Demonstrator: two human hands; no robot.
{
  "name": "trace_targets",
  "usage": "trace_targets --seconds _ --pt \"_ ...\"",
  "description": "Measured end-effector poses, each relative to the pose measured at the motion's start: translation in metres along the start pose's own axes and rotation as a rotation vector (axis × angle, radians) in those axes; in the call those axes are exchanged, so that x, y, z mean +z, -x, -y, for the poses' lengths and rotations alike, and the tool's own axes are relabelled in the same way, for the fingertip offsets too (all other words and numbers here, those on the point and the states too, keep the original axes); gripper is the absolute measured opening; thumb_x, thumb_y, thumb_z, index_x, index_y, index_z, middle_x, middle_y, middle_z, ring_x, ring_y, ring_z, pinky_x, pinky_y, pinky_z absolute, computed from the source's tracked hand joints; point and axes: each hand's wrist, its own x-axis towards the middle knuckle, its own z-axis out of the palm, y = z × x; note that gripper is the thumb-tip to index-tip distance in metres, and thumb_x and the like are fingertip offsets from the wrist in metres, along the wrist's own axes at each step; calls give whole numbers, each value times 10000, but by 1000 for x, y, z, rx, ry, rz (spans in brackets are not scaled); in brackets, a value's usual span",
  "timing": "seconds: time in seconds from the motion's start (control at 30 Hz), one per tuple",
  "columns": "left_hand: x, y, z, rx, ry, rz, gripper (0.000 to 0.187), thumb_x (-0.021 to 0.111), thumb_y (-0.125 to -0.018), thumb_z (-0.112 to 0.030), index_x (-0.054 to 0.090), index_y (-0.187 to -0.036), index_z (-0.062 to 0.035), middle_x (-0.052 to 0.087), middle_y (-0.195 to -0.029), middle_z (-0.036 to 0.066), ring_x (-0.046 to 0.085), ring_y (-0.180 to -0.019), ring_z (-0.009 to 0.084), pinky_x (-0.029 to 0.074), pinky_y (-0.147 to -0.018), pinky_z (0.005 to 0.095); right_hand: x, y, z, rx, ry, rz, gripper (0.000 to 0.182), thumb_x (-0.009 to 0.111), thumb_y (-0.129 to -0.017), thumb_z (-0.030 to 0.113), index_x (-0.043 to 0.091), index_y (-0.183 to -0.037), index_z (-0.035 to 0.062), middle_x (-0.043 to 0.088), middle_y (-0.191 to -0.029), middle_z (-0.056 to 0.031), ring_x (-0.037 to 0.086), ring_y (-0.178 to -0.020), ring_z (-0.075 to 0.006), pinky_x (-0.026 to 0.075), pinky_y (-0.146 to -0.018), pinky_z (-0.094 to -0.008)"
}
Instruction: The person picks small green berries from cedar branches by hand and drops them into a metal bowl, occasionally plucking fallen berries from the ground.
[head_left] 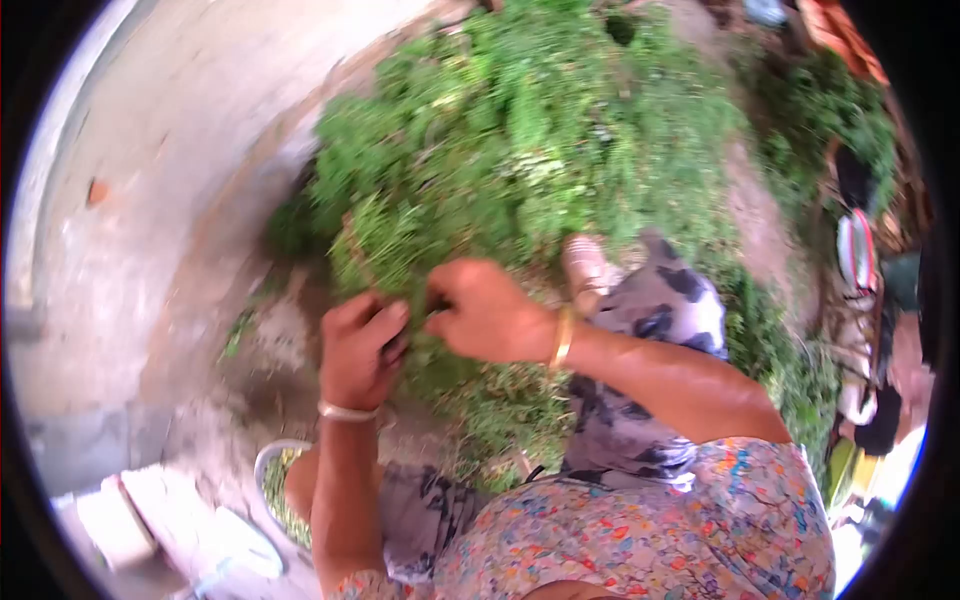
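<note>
My left hand [365,350], with a pale bangle at the wrist, is closed, thumb against the curled fingers, in front of the green plants. Just to its right, my right hand [485,310], with a gold bangle, has its fingers curled in a pinch. A small gap separates the two hands. Whatever thin thing they may hold is too blurred to name. Beyond them spreads a large heap of feathery green plants [520,130].
A pale wall [130,220] rises at the left. A rimmed container [265,470] with green bits stands by my leg. White objects [190,525] lie at the lower left. Shoes and other items [857,250] line the right edge.
</note>
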Motion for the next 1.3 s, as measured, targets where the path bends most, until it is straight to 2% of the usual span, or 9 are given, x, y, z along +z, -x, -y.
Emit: trace_targets --seconds 0.2,0.27,0.37,0.5,0.53,0.73,0.87,0.97,1.3 --pt "-23 -17 12 -68 351 -305 136 644 -850 -176 538 -814 -100 479 -632 -1 404 -466 83 305 -401 229 -21 1 22 -22 -205 -107 161 623 -729 97 630 -785 -54 624 -683 -167 611 -623 -250 479 -583 -365" --pt "-36 -20 14 -68 430 -352 137 645 -851 -180 534 -818 -106 477 -636 1 409 -480 85 312 -411 233 -32 1 32 221 -487 -66 162 603 -753 93 637 -804 -57 614 -664 -85 568 -603 -139 450 -525 -284" --pt "-41 -19 13 -64 501 -384 134 641 -854 -184 528 -830 -116 484 -649 9 419 -510 88 322 -431 241 -35 0 28 337 -870 16 155 589 -767 87 633 -805 -56 610 -678 -63 550 -611 -91 422 -501 -244" --pt "-25 -13 14 -35 498 -377 144 660 -843 -160 545 -808 -82 502 -638 30 431 -510 105 321 -426 249 -17 1 33 263 -488 34 229 662 -777 186 638 -787 -41 601 -630 -44 519 -533 -86 400 -466 -249" --pt "-19 -12 15 23 431 -368 145 659 -842 -154 546 -804 -71 508 -631 29 435 -502 101 323 -419 244 -5 -2 21 105 -363 -38 301 697 -758 250 636 -713 -41 574 -554 -69 524 -492 -123 412 -463 -279" --pt "5 -2 13 169 247 -299 148 658 -839 -137 555 -810 -36 515 -605 14 444 -475 87 323 -391 219 7 -7 11 199 -15 -16 272 695 -760 186 632 -741 -78 551 -572 -46 450 -548 -80 388 -495 -285" --pt "2 0 11 157 318 -249 136 650 -848 -137 557 -824 -41 508 -623 9 443 -495 86 329 -404 218 5 -6 18 260 -133 17 233 692 -744 161 639 -745 -66 563 -583 -42 467 -546 -79 388 -486 -280" --pt "-11 -2 9 111 453 -306 124 636 -860 -135 554 -839 -44 504 -653 12 440 -526 93 342 -430 225 5 -5 20 124 -341 -24 211 687 -749 153 645 -751 -53 564 -583 -27 474 -529 -71 378 -459 -265" --pt "-9 0 9 123 445 -180 151 632 -866 -141 543 -889 -21 514 -678 43 444 -561 118 365 -459 243 1 -7 20 343 -377 59 281 670 -826 236 628 -759 -34 556 -581 -20 471 -468 -63 361 -416 -225"
